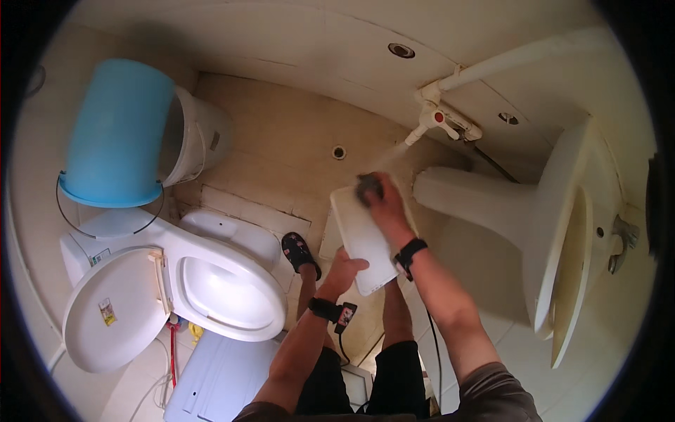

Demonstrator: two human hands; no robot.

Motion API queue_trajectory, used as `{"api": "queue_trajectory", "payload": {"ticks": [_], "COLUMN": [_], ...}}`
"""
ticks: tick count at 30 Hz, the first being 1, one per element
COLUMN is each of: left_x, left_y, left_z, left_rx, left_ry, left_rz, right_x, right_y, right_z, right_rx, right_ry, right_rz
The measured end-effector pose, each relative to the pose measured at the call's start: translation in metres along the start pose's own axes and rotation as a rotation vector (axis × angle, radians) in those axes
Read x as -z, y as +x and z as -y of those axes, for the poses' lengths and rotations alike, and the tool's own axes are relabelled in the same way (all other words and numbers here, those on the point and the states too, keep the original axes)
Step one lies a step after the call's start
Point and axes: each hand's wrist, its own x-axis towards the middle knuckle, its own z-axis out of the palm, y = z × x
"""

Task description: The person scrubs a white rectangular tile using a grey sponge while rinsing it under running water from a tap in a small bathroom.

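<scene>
In front of my legs I hold a white rectangular board [368, 261] with rounded corners, tilted over the floor. My left hand [342, 271] grips its left edge, thumb on the face and fingers out of sight behind. At the far end of the board, my right hand [388, 211] is closed on a dark scrubbing pad [368, 188], which is slightly blurred and appears to press on the surface. Just beyond that hand, water sprays down from a white wall tap [427, 126] with a red-centred handle.
To the left stands a toilet [218, 299] with its lid raised. A blue bucket [119, 133] lies over its tank, beside a white bucket [204, 137]. A pedestal sink [562, 232] takes up the right side. A drain [339, 152] sits in the tiled floor.
</scene>
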Motion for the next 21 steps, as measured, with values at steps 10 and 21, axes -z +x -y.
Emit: {"api": "queue_trajectory", "payload": {"ticks": [10,21], "left_x": [-0.001,0.040], "left_y": [-0.005,0.004], "left_z": [-0.015,0.015], "left_rx": [-0.170,-0.712], "left_ry": [0.297,0.941], "left_rz": [-0.087,-0.097], "right_x": [0.001,0.015], "right_y": [0.013,-0.005], "right_z": [-0.028,-0.047], "right_rx": [0.044,0.152], "right_ry": [-0.030,-0.273], "right_rz": [-0.065,-0.055]}}
